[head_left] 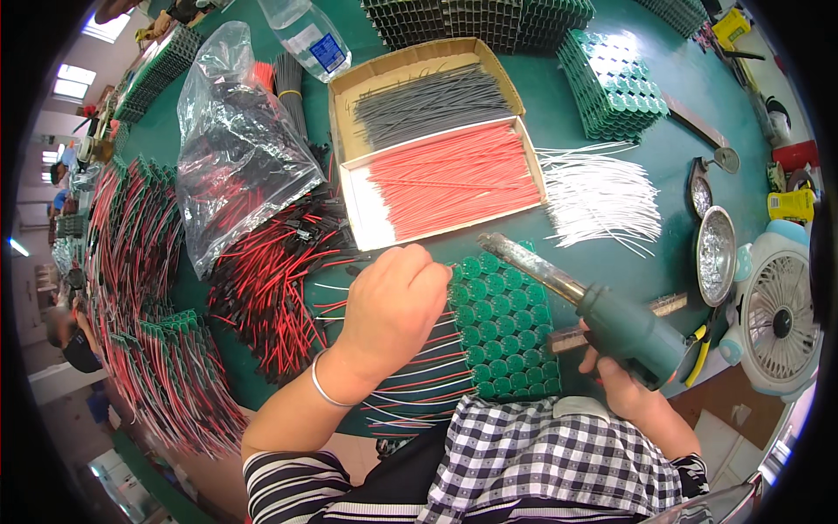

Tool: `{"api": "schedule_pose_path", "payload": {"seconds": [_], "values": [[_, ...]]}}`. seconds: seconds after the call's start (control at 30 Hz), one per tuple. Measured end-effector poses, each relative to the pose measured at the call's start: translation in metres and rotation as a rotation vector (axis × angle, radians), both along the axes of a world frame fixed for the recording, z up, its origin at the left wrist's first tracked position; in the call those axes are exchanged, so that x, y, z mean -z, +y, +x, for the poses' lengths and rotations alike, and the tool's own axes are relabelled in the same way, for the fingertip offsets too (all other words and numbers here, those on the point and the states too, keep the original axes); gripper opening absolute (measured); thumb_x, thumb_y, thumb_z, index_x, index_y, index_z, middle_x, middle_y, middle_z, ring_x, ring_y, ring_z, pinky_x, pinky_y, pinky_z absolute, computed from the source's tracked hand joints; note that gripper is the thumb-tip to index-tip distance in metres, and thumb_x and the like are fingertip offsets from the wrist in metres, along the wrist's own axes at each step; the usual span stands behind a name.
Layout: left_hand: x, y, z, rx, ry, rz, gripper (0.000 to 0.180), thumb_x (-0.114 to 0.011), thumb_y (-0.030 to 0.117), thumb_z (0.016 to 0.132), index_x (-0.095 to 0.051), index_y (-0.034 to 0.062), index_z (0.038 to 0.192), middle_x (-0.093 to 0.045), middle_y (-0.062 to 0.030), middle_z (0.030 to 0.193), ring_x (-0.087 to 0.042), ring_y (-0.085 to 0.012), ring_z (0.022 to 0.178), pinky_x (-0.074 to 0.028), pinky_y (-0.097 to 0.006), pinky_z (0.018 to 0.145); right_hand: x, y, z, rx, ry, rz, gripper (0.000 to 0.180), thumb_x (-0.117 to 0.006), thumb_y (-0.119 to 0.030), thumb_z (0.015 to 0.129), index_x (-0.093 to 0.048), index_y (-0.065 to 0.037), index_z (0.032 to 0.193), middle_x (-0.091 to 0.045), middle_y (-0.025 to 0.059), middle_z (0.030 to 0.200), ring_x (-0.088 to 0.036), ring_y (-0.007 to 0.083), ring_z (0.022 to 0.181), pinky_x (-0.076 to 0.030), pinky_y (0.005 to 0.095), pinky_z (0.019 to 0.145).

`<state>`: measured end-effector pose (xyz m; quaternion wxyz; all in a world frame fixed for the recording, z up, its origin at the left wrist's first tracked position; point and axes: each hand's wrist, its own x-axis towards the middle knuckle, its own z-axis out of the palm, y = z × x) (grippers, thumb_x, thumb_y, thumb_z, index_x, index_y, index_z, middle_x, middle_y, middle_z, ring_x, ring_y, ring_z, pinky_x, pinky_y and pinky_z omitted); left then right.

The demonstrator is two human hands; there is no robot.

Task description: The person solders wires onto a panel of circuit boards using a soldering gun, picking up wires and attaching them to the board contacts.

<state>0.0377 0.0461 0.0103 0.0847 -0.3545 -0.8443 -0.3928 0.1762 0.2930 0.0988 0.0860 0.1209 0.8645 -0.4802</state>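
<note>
A panel of round green circuit boards (506,323) lies in front of me, with red, white and dark wires (419,375) running out from its left side. My left hand (397,301) is closed in a pinch at the panel's upper left corner. Its fingertips hide what they hold. In my right hand (624,384) is a gun-shaped soldering iron (633,336) with a dark green body. Its metal barrel points up and left, and the tip hangs above the panel's top edge, apart from my left fingers.
Behind the panel, a cardboard box (343,188) holds red and grey wires. White wires (607,196) lie to its right, red-black wires (279,288) to its left, near a plastic bag (236,148). Metal dishes (716,253), pliers (698,354) and a fan (779,319) stand right.
</note>
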Motion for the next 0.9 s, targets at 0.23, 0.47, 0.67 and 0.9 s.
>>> {"api": "schedule_pose_path", "payload": {"seconds": [0.23, 0.47, 0.67, 0.9], "values": [[0.004, 0.005, 0.001, -0.059, 0.011, 0.042, 0.017, -0.067, -0.005, 0.065, -0.058, 0.0035, 0.076, -0.053, -0.0074, 0.073, -0.056, -0.0257, 0.067, -0.046, -0.035, 0.058, 0.001, -0.002, -0.004, -0.164, 0.034, 0.099, 0.029, -0.064, -0.005, 0.073, -0.067, -0.006, 0.103, -0.066, 0.0113, 0.101, -0.062, 0.0315, 0.092, -0.045, 0.0404, 0.085], [-0.002, 0.005, 0.004, -0.038, 0.043, -0.080, 0.017, -0.069, -0.004, 0.064, -0.059, 0.0039, 0.076, -0.054, -0.0070, 0.074, -0.056, -0.0255, 0.067, -0.047, -0.035, 0.057, -0.001, -0.003, -0.008, -0.197, 0.029, 0.079, 0.029, -0.063, -0.002, 0.072, -0.066, -0.004, 0.101, -0.067, 0.0124, 0.102, -0.063, 0.0321, 0.093, -0.047, 0.0401, 0.084], [0.004, 0.006, -0.001, -0.064, -0.002, 0.058, 0.016, -0.069, -0.002, 0.066, -0.059, 0.0043, 0.078, -0.058, -0.0070, 0.077, -0.059, -0.0253, 0.070, -0.048, -0.035, 0.059, 0.000, -0.004, -0.006, -0.131, 0.010, -0.002, 0.034, -0.062, -0.002, 0.071, -0.066, -0.004, 0.104, -0.067, 0.0113, 0.102, -0.063, 0.0308, 0.094, -0.047, 0.0396, 0.086], [0.002, 0.011, 0.002, -0.077, 0.021, -0.049, 0.018, -0.069, -0.003, 0.065, -0.059, 0.0050, 0.078, -0.061, -0.0069, 0.079, -0.060, -0.0246, 0.070, -0.049, -0.034, 0.059, 0.001, -0.006, -0.008, -0.100, 0.040, -0.087, 0.038, -0.059, -0.002, 0.071, -0.063, -0.003, 0.109, -0.067, 0.0101, 0.100, -0.064, 0.0292, 0.095, -0.047, 0.0391, 0.085]]}}
